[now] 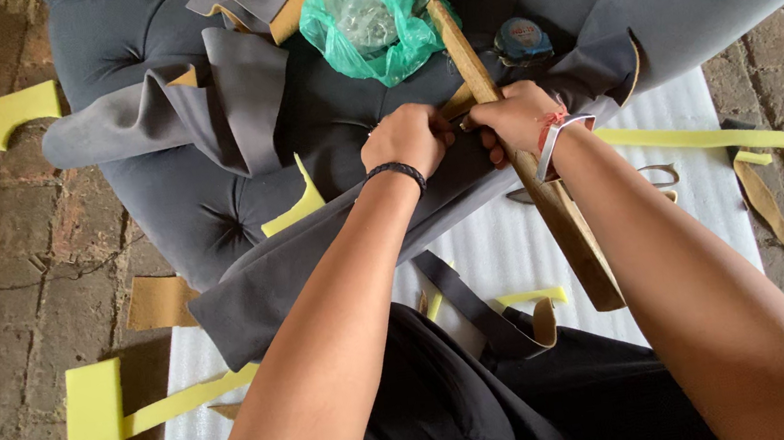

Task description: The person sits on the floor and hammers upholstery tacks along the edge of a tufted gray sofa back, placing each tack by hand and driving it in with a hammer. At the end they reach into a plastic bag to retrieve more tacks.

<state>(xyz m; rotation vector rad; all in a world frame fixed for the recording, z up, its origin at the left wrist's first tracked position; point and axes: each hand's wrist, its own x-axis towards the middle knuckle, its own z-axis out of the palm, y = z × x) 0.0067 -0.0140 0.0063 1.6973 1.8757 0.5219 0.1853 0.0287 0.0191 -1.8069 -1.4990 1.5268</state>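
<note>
while both hands pinch the grey fabric point(354, 240) at the cushion's edge, left hand point(407, 142) and right hand point(515, 118) closed tight on it, the wooden hammer point(501, 125) wedged under the right wrist could slip, and the taut fold may pull free.
</note>
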